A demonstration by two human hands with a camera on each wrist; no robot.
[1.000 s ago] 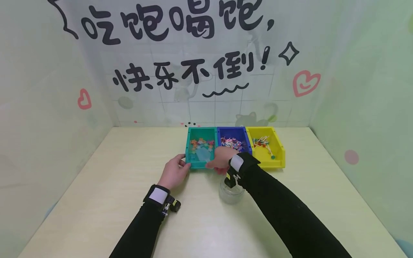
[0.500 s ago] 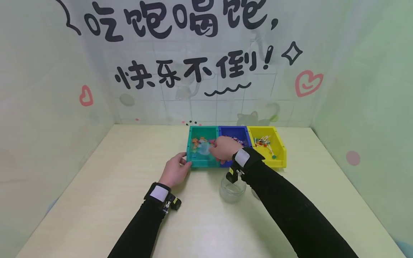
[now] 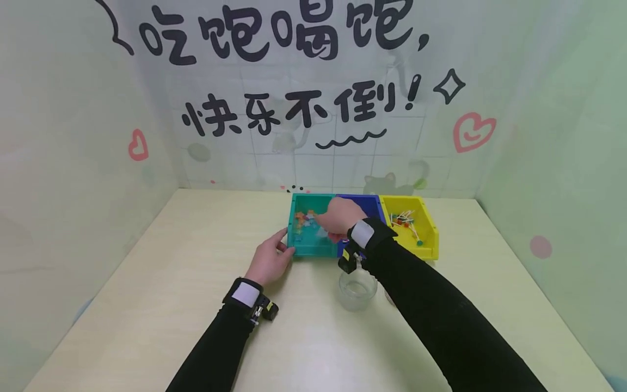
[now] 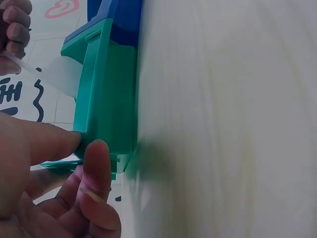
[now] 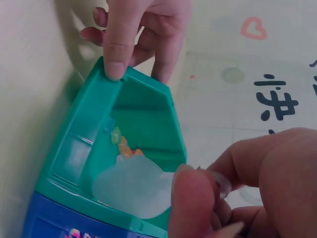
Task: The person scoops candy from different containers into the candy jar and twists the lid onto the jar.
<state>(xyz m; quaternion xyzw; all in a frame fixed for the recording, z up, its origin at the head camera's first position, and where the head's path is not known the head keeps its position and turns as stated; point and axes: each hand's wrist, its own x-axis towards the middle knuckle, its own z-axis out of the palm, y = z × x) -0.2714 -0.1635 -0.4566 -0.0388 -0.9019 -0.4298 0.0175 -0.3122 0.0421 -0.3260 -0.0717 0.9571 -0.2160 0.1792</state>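
Note:
My left hand (image 3: 269, 261) grips the front left corner of a green bin (image 3: 313, 250), thumb on the front rim and fingers outside the side wall. Small colourful star-like pieces (image 3: 303, 219) lie inside it. Over this bin's right side, my right hand (image 3: 340, 215) pinches the thin handle of a translucent white scoop (image 5: 133, 191). In the right wrist view the scoop's broad bowl is down inside the bin, close to the orange and green pieces (image 5: 126, 148). Whether anything lies in the bowl, I cannot tell.
A blue bin (image 3: 360, 200), mostly hidden by my right hand, adjoins the green one. Beyond it, a yellow bin (image 3: 416, 251) holds several lollipops (image 3: 404, 219). A clear glass jar (image 3: 357, 291) stands in front; a round item (image 3: 389, 297) is partly behind my right sleeve.
My right hand has moved back from the bins' front edge with the scoop, now covering most of the blue bin. The left hand keeps its grip on the green bin.

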